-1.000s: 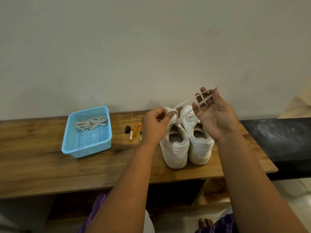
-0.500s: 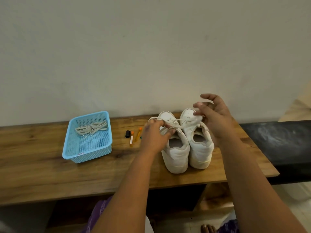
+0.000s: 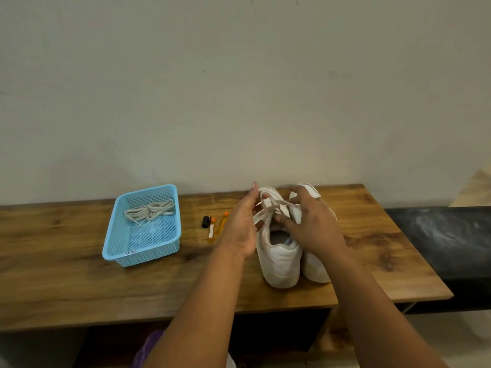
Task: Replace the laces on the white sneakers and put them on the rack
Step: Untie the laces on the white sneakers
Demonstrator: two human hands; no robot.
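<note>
**Head view: both hands on the lace of the left sneaker**

Head view shows two white sneakers standing side by side on the wooden surface [image 3: 79,288], heels toward the camera, toes toward the wall. The left sneaker [image 3: 279,261] is fully visible at the heel; the right sneaker [image 3: 316,269] is partly covered by the right forearm.

A white lace [image 3: 268,211] crosses over the front of the left sneaker.

- Left hand [image 3: 243,229]: placed at the left side of the left sneaker, palm turned toward the shoe. Index finger is extended upward; thumb and lower fingers touch the lace. Whether the grip is closed on the lace cannot be told.
- Right hand [image 3: 310,221]: placed over the front of both sneakers, back of the hand toward the camera. Fingers are curled and the grip is pinched on the lace at the crossing.

Left of the sneakers, on the same surface, lie a small black cap [image 3: 206,221] and two slim orange-tipped items [image 3: 218,227], close together.

Further left stands a blue perforated basket [image 3: 119,251]. It contains a bundle of spare white laces [image 3: 150,212] at its far end.

A dark bench [image 3: 446,240] adjoins the surface on the right.
</note>
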